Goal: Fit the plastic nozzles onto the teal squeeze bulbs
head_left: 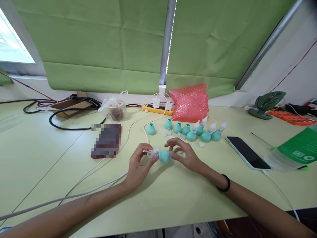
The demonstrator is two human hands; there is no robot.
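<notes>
My left hand point(140, 165) pinches the clear plastic neck piece point(153, 153) fitted to a teal rubber bulb point(164, 156), which looks like a nasal aspirator. The bulb lies sideways, its round end pointing right. At that end is my right hand point(185, 154), fingers apart and curved; its thumb tip is at the bulb's edge, and I cannot tell whether it touches. Beyond the hands stand several more teal bulbs point(151, 129), some with clear tips point(213, 127) on top. Small clear plastic parts point(182, 136) and a loose tip point(201, 144) lie among them.
A phone point(247, 152) on a cable and a large green-labelled bottle point(294, 148) are at right, with a small fan point(267, 104) behind. A pink bubble-wrap bag point(190, 104) and yellow power strip point(158, 109) stand at the back. White cables point(99, 185) cross the left.
</notes>
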